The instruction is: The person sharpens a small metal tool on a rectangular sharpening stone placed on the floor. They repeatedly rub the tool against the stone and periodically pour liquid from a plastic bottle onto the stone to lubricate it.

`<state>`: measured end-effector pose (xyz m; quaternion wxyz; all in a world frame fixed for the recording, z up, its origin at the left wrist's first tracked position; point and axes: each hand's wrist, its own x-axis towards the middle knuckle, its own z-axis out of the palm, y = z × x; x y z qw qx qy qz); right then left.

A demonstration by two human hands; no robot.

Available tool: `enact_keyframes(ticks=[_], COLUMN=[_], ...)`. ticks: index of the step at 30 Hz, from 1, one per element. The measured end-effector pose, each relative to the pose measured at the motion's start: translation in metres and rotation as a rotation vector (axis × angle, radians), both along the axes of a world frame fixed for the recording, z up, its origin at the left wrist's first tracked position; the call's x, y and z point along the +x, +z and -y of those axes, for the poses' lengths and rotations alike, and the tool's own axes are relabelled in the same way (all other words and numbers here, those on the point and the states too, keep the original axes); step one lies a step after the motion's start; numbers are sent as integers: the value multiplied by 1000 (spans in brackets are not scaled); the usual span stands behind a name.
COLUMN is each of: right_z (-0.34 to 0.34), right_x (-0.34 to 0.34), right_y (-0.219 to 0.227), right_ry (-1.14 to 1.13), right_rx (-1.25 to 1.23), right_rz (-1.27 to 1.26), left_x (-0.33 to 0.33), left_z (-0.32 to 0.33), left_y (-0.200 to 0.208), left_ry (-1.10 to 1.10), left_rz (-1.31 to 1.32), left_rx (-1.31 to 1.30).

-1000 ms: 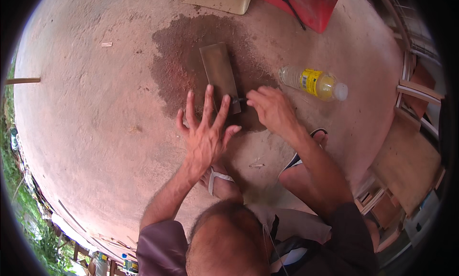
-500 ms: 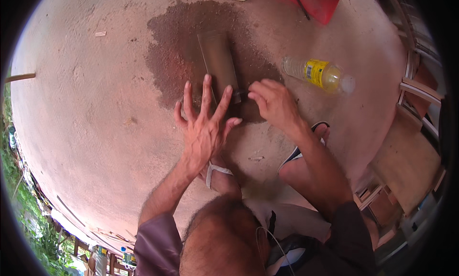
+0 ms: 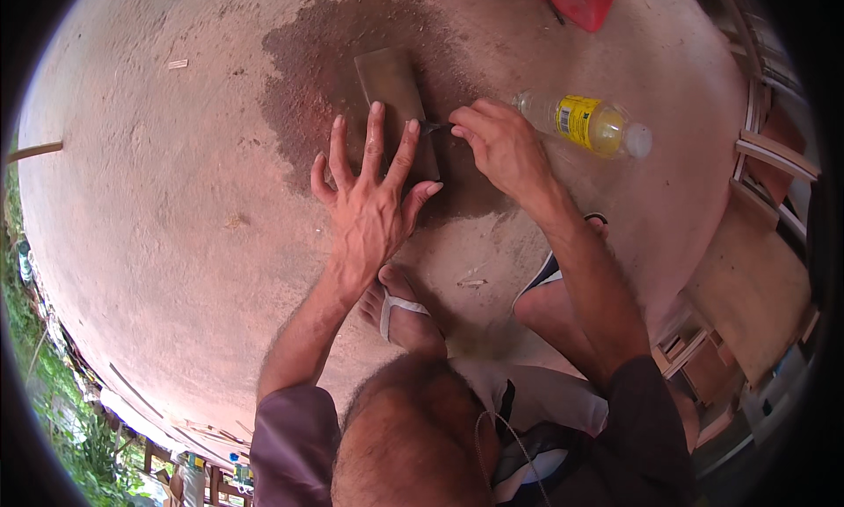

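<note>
A flat rectangular grey-brown sharpening stone (image 3: 387,74) lies lengthwise on a dark wet patch (image 3: 303,85) of floor. My left hand (image 3: 371,204) is open over its near half, fingers spread; the tip of the index finger rests at the stone's right edge, by a thin dark blade (image 3: 432,127). That blade's outer end is pinched in my right hand (image 3: 508,151), just right of the stone. The exact shape of the blade is partly hidden by my fingers.
A clear plastic bottle (image 3: 585,125) with a yellow label lies on its side beyond my right hand. A red object (image 3: 585,2) is at the far edge. My sandalled foot (image 3: 404,318) is close to the stone's near end. Wooden pieces (image 3: 747,252) stand at the right.
Both hands have moved away from me along the stone, taking the blade from near its close end to about the middle. The whole view has shifted slightly.
</note>
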<state>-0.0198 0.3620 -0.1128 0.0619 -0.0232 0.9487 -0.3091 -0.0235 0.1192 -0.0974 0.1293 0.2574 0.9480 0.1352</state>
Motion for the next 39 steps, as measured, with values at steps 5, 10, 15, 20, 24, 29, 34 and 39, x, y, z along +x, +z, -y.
enact_keyframes(ticks=[5, 10, 15, 20, 24, 29, 34, 39], right_z=[0, -4, 0, -4, -7, -7, -4, 2], right_x=[6, -24, 32, -40, 11, -32, 5, 66], right_y=[0, -2, -1, -5, -6, -3, -2, 27], right_ry=[37, 26, 43, 42, 73, 34, 93, -115], right_rx=[10, 35, 28, 46, -4, 48, 21, -188], right_rz=[-36, -117, 7, -138, -68, -183, -45, 50], left_x=[20, -22, 35, -27, 26, -19, 19, 52], left_z=[5, -11, 0, -14, -4, -15, 1, 27], left_y=[-10, -5, -8, -11, -18, -19, -10, 18], left_ry=[-9, 9, 2, 27, -5, 7, -48, 73], left_rz=[-14, -100, 12, -130, -36, -97, -51, 174], left_rx=[15, -13, 17, -36, 43, 13, -29, 232])
